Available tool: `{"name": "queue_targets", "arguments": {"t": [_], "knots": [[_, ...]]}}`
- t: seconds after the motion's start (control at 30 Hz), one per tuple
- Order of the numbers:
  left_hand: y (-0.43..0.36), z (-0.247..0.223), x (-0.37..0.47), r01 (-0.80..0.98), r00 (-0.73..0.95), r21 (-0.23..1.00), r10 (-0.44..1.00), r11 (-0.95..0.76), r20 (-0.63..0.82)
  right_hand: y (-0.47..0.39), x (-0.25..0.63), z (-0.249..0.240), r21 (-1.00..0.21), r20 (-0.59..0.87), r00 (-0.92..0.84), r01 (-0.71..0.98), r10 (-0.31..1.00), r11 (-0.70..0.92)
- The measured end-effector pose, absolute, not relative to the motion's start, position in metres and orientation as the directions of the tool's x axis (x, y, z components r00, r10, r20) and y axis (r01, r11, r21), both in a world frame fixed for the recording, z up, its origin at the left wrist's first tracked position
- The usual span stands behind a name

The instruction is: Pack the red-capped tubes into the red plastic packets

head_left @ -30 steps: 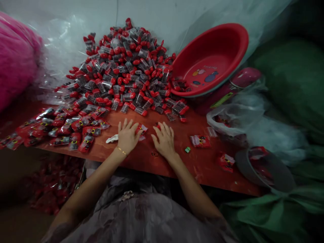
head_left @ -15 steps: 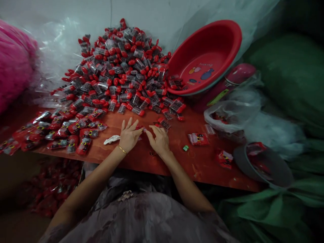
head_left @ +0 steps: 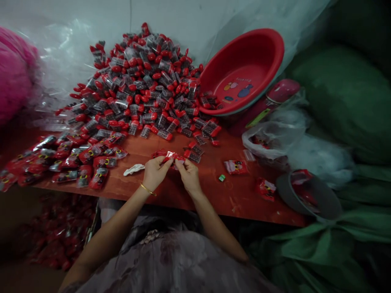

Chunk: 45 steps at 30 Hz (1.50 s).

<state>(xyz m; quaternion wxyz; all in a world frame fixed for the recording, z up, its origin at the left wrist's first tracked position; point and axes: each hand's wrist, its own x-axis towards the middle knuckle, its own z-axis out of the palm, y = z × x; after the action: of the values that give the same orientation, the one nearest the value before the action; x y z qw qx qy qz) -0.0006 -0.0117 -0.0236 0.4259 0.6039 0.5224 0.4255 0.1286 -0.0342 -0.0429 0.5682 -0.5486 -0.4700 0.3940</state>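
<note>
Between my hands, near the table's front edge, is a small red plastic packet. My left hand pinches its near edge between thumb and fingers. On the other side my right hand grips the packet with thumb and fingers closed. The packet's contents are partly hidden by my fingers. Just beyond my right hand lie clear tubes with red caps. A crumpled white scrap lies left of my left hand.
A large heap of red-capped tubes rises at the back, against a tilted red basin. Filled red packets are piled left. To the right are a loose packet, a green piece, a plastic bag and a grey bowl.
My fingers, spread over the table before, have closed on the red packet, which now shows more fully between them. The view has shifted slightly.
</note>
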Motion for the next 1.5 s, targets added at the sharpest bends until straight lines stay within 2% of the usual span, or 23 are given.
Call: {"name": "queue_targets", "arguments": {"t": [0.13, 0.27, 0.33, 0.43, 0.53, 0.63, 0.73, 0.87, 0.93, 1.1, 1.17, 1.23, 1.33, 1.4, 1.5], "knots": [[-0.021, -0.017, -0.006, 0.383, 0.132, 0.917, 0.989, -0.117, 0.071, -0.044, 0.133, -0.045, -0.992, 0.075, 0.214, 0.117, 0.974, 0.051], [-0.026, -0.022, -0.001, 0.321, 0.144, 0.942, 0.988, -0.095, 0.051, -0.050, 0.129, -0.048, -0.980, 0.097, 0.300, 0.196, 0.949, 0.038], [-0.027, -0.026, 0.003, 0.196, 0.119, 0.979, 0.993, -0.046, 0.023, -0.050, 0.125, -0.048, -0.972, 0.120, 0.333, 0.230, 0.935, 0.043], [-0.029, -0.028, 0.008, -0.143, 0.065, 0.983, 0.992, 0.112, -0.104, -0.048, 0.122, -0.045, -0.958, 0.178, 0.350, 0.274, 0.920, 0.081], [-0.032, -0.023, 0.012, -0.410, 0.105, 0.850, 0.943, 0.330, -0.316, -0.047, 0.118, -0.043, -0.947, 0.209, 0.341, 0.303, 0.917, 0.103], [-0.035, -0.015, 0.014, -0.504, 0.086, 0.755, 0.895, 0.419, -0.439, -0.046, 0.115, -0.046, -0.925, 0.249, 0.302, 0.355, 0.920, 0.134], [-0.036, -0.007, 0.017, -0.523, 0.028, 0.752, 0.890, 0.400, -0.454, -0.045, 0.117, -0.049, -0.867, 0.320, 0.269, 0.469, 0.908, 0.167], [-0.032, -0.004, 0.019, -0.473, 0.035, 0.773, 0.885, 0.424, -0.464, -0.042, 0.119, -0.052, -0.768, 0.434, 0.247, 0.604, 0.866, 0.213], [-0.029, -0.006, 0.019, -0.496, 0.034, 0.754, 0.877, 0.432, -0.480, -0.042, 0.118, -0.052, -0.765, 0.449, 0.246, 0.603, 0.859, 0.227], [-0.022, -0.010, 0.015, -0.547, 0.083, 0.689, 0.849, 0.477, -0.522, -0.038, 0.128, -0.045, -0.862, 0.334, 0.233, 0.468, 0.913, 0.196], [-0.020, -0.010, 0.011, -0.554, 0.096, 0.658, 0.824, 0.511, -0.559, -0.034, 0.146, -0.041, -0.786, 0.358, 0.223, 0.595, 0.907, 0.164], [-0.018, -0.009, 0.007, -0.564, 0.117, 0.632, 0.809, 0.531, -0.576, -0.028, 0.167, -0.039, -0.590, 0.362, 0.221, 0.806, 0.905, 0.039], [-0.018, -0.008, 0.004, -0.574, 0.143, 0.614, 0.805, 0.541, -0.575, -0.020, 0.191, -0.043, -0.335, 0.253, 0.280, 0.923, 0.926, -0.188], [-0.019, -0.007, 0.004, -0.574, 0.149, 0.609, 0.801, 0.548, -0.580, -0.019, 0.199, -0.048, -0.304, 0.200, 0.302, 0.924, 0.932, -0.234], [-0.023, -0.005, 0.007, -0.563, 0.147, 0.608, 0.792, 0.559, -0.592, -0.023, 0.200, -0.054, -0.430, 0.165, 0.306, 0.878, 0.938, -0.211]]}}
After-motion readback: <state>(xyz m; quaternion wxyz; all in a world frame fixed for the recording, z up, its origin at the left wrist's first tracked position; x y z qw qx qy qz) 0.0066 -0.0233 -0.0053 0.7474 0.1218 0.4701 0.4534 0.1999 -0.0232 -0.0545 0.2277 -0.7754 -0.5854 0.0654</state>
